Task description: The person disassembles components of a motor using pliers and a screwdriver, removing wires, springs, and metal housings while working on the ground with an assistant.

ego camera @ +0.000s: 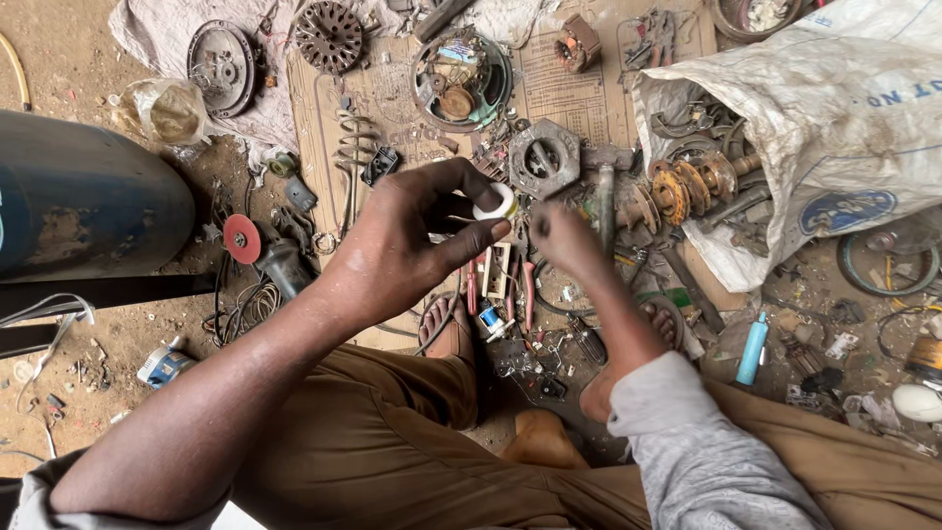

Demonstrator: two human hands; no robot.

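Two bare hands work over a cluttered dirt floor, seen from above the person's crossed legs. Far left: blue cylinder (pixel 83 196) lying on its side, a crumpled plastic bag (pixel 169 110) just beyond it. Next over, an angle grinder with red disc (pixel 242 238) on the ground, tangled cable beside it. Grey cloth (pixel 157 34) at top left carries a round metal cover plate (pixel 222 65) and a slotted rotor disc (pixel 329 35). Flattened cardboard (pixel 579 93) in the middle holds an open motor housing (pixel 461 80) and a hexagonal metal housing (pixel 544 158). Left hand (pixel 397 250), raised at centre, pinches a small white tape roll (pixel 496 202) between thumb and fingertips, fingers closed round its rim. Right hand (pixel 564 240) sits just beside the roll, fingertips drawn together near its edge; whether they grip anything is too small to tell. Red-handled pliers (pixel 473 287) lie below the hands, near the bare feet. Right of centre, a rusty orange-stained shaft assembly (pixel 687 191) pokes from a dirty white woven sack (pixel 814 128). Light blue small bottle (pixel 753 348) lies on the ground below the sack.
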